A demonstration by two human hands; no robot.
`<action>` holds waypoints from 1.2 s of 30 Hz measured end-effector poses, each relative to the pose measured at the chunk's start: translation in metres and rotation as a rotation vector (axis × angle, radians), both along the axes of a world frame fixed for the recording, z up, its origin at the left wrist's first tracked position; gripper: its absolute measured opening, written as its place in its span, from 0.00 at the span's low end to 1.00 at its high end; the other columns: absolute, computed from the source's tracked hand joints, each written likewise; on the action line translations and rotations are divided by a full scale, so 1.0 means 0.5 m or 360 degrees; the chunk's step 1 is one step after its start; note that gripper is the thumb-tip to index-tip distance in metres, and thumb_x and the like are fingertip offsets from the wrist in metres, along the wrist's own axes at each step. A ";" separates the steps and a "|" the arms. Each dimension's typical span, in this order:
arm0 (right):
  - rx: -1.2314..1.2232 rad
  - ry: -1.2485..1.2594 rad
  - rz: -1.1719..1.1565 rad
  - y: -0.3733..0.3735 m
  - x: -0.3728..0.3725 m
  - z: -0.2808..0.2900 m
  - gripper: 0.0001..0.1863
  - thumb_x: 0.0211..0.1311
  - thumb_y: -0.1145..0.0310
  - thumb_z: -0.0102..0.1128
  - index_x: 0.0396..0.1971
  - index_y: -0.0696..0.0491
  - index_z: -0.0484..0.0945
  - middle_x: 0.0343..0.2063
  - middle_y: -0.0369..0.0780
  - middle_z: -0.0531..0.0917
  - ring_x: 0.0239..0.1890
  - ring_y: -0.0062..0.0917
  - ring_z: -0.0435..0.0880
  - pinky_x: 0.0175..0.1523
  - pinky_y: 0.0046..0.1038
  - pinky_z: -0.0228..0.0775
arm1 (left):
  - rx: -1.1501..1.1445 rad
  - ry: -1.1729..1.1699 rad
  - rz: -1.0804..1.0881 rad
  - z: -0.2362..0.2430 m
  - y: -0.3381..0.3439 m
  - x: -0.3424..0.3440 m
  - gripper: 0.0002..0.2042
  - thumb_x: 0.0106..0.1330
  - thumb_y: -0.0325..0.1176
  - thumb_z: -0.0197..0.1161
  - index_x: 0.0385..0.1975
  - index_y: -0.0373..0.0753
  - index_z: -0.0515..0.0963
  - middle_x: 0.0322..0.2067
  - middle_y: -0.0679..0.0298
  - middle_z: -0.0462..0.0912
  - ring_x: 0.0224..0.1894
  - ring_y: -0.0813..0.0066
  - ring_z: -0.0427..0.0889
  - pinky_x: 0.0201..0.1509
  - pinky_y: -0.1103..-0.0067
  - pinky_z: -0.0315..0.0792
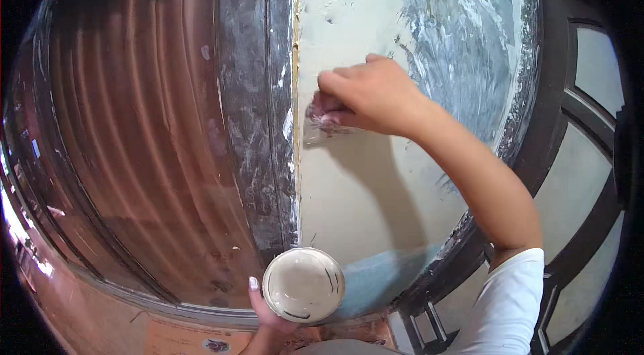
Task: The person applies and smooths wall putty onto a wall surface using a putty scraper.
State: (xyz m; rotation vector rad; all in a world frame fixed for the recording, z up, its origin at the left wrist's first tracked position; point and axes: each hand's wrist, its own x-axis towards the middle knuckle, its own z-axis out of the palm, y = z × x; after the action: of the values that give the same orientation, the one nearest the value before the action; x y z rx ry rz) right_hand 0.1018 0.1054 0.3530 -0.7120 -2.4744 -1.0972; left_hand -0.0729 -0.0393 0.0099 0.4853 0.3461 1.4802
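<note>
My right hand (365,97) reaches up to the wall and is closed round a flat, thin-bladed scraper (312,135), its lower edge showing against the surface. Smears of pale filler coat the fingers. Cream putty (362,174) covers much of the wall panel (463,40) under and around the hand. Low in the middle, my left hand (268,315) grips a round tub (304,286) from below and the side, thumb along its rim. The inside of the tub is pale cream, with a few dark streaks near the edge.
To the left stands a dark-framed glass pane (154,127) with brownish curtain folds behind it. A narrow yellowish strip (296,53) borders the puttied panel. Dark wooden framing with pale panels (577,167) rises on the right. An orange printed sheet (194,338) lies at lower left.
</note>
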 end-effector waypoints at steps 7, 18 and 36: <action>0.0895 0.1033 0.0140 -0.020 0.074 0.198 0.13 0.58 0.68 0.58 0.44 0.42 0.79 0.34 0.38 0.85 0.34 0.38 0.83 0.37 0.38 0.74 | -0.0111 -0.0097 0.0065 -0.020 -0.034 0.035 0.46 0.62 0.72 0.25 0.67 0.37 0.59 0.64 0.50 0.64 0.64 0.49 0.65 0.67 0.57 0.61; 0.0760 0.0521 0.0232 0.018 0.040 -0.191 0.17 0.57 0.62 0.56 0.48 0.33 0.76 0.41 0.25 0.82 0.42 0.21 0.78 0.48 0.39 0.54 | -0.0110 -0.0167 0.0189 -0.015 -0.104 0.121 0.46 0.61 0.72 0.32 0.68 0.39 0.59 0.67 0.51 0.61 0.66 0.46 0.62 0.68 0.51 0.57; -0.0011 0.0885 0.0556 -0.078 0.158 -0.479 0.24 0.47 0.70 0.59 0.48 0.40 0.80 0.46 0.34 0.82 0.44 0.30 0.80 0.43 0.36 0.66 | -0.0188 -0.0305 0.0369 -0.042 -0.293 0.193 0.44 0.62 0.70 0.34 0.67 0.38 0.59 0.67 0.52 0.61 0.66 0.48 0.63 0.68 0.55 0.58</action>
State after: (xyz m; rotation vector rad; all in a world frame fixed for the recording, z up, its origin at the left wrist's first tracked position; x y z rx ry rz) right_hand 0.1809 0.0662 0.1137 -0.4763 -2.0197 -0.6505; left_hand 0.0236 -0.1857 -0.0110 0.2107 0.3440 1.7054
